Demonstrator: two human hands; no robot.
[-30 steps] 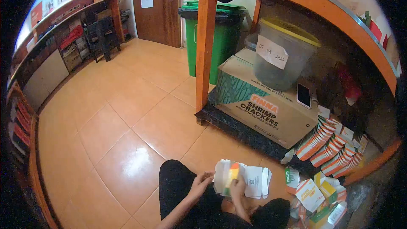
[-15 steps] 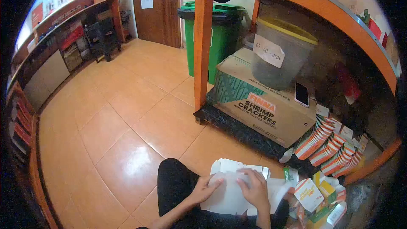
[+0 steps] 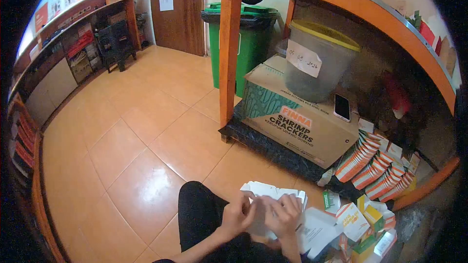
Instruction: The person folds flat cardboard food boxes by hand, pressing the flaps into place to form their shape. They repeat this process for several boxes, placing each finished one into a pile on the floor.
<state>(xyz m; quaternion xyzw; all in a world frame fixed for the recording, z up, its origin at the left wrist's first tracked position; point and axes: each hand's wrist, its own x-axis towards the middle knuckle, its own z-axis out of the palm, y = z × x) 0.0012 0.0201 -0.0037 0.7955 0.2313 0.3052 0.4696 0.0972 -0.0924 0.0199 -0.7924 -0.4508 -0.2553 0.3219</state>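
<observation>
Above my lap, a white cardboard sheet (image 3: 260,218) stands tilted between my two hands. My left hand (image 3: 239,215) is closed on its left edge, thumb and fingers pinched together. On the right side, my right hand (image 3: 284,214) is curled over the sheet; its fingers are slightly blurred and partly hide the edge. Just beyond the hands lie other white flat cardboard blanks (image 3: 278,191) with cut edges. To the right of my right hand, another flat blank (image 3: 317,231) with faint print lies across my leg.
Folded small boxes (image 3: 353,222) lie heaped at the right. Several stacks of orange-striped boxes (image 3: 375,165) stand behind them. A shrimp cracker carton (image 3: 300,122) carries a phone (image 3: 342,106) and a yellow-rimmed bucket (image 3: 312,75). A table leg (image 3: 228,58) and green bin (image 3: 229,44) stand beyond.
Both hands have curled in around the sheet, which was lying flatter under them and now stands tilted. The printed blank at the right shows more fully. The camera view has shifted slightly.
</observation>
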